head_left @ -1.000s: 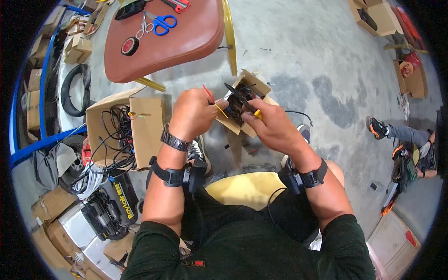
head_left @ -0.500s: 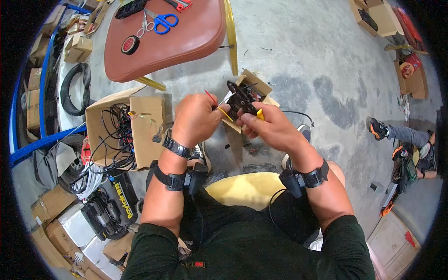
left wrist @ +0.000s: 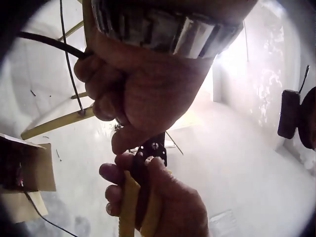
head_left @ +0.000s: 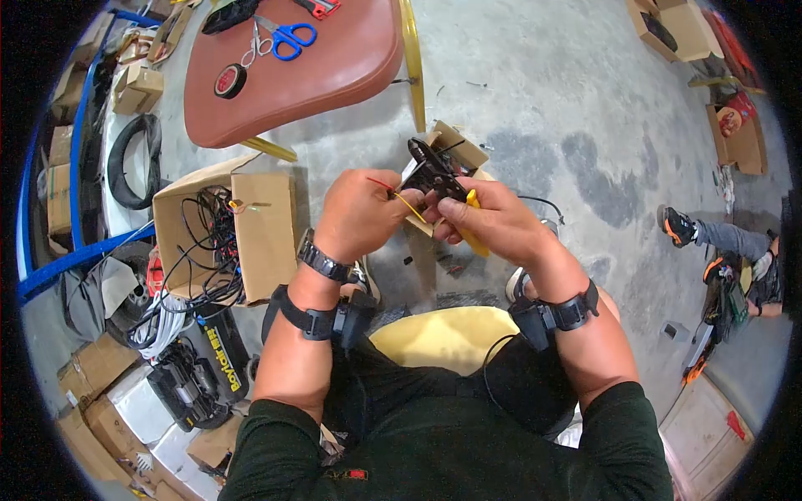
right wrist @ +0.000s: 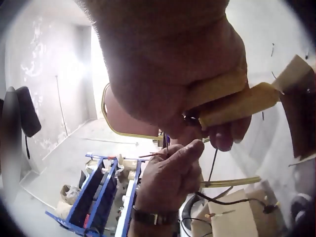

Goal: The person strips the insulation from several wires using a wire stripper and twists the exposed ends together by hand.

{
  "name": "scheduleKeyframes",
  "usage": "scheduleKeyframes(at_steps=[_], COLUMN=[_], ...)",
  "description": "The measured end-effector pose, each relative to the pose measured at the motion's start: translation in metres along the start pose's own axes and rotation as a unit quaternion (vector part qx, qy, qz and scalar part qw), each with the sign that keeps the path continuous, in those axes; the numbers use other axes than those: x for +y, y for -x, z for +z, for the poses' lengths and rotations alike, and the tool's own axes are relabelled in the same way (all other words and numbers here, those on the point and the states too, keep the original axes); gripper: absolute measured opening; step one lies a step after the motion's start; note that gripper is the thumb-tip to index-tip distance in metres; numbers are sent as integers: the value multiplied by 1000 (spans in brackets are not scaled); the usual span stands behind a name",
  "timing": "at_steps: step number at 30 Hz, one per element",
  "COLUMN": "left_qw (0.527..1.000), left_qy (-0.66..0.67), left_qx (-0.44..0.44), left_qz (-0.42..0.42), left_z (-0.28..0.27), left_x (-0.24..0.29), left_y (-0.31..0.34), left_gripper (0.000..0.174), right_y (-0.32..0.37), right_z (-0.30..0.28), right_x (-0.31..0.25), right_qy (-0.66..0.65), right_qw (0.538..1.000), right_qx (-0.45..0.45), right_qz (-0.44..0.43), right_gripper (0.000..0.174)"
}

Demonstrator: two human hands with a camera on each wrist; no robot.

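My left hand (head_left: 357,219) grips a cable in curled fingers, thumb toward the tool. A red wire (head_left: 381,183) and a yellow wire (head_left: 408,205) stick out from this hand. In the left wrist view the black cable (left wrist: 52,42) runs into the fist. My right hand (head_left: 499,224) holds a wire stripper with a black head (head_left: 429,167) and yellow handles (left wrist: 129,205); the handles stand apart. The stripper's head lies right at the left thumb and fingertips, which partly hide the wire ends there.
Below the hands stands a small open carton (head_left: 461,149) of dark parts. A bigger cardboard box (head_left: 266,225) of tangled cables is at the left. The brown chair seat (head_left: 292,92) ahead bears blue-handled scissors (head_left: 292,42) and a tape roll (head_left: 230,81). Another person's leg (head_left: 731,236) shows at right.
The stripper's head has turned more upright and its yellow handles have spread apart. Both hands have come closer together, with the left hand shifted slightly right and still holding the cable.
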State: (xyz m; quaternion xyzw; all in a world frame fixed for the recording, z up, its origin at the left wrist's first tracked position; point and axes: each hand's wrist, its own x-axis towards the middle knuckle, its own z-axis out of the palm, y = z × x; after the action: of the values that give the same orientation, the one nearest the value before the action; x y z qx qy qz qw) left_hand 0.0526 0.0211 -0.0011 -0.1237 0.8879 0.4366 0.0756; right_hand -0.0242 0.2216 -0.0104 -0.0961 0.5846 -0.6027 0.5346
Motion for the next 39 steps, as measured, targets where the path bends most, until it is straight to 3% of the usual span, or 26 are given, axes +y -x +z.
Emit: scheduleKeyframes(at_steps=[1,2,4,7,10,13,16,22,25,28,34,37,39], left_qw=[1000,1000,998,996,999,999,999,999,998,999,978,984,972], left_qy=[-3,-5,-8,3,-22,-38,-39,-38,-56,-29,139,155,225], left_qx=[-1,-10,-28,-40,-16,-6,-18,-11,-1,-9,110,56,-52], left_qz=[-4,-20,-54,-81,-25,1,-28,-36,-18,-46,-112,-70,-39], left_z=[-2,-5,-12,-11,-8,-6,-8,-7,-7,-8,-17,-22,-10], left_x=[-1,-1,5,3,5,4,4,5,6,5,-2,5,16], left_y=[-2,-2,-4,-4,-5,-6,-6,-8,-8,-9,-12,-9,-2], left_gripper=[46,46,45,47,49,51,52,53,52,51,43,39,33], right_y=[1,1,1,0,1,-2,0,-2,-4,1,-1,-5,-12], right_z=[1,0,-2,-4,-2,-4,-2,-5,-8,-12,-16,-15,-19], right_x=[-2,-1,0,2,-5,3,0,-2,-1,-15,-15,1,18], right_qy=[-18,94,311,387,216,83,289,138,240,241,267,477,632], right_qw=[1000,994,936,894,969,996,941,987,960,969,962,868,759], right_qx=[6,34,86,133,53,13,92,33,76,48,22,113,122], right_qz=[16,-37,-140,-185,-110,-20,-149,-75,-126,-33,-54,-78,-94], right_gripper=[26,26,26,26,27,29,30,29,30,32,37,33,17])
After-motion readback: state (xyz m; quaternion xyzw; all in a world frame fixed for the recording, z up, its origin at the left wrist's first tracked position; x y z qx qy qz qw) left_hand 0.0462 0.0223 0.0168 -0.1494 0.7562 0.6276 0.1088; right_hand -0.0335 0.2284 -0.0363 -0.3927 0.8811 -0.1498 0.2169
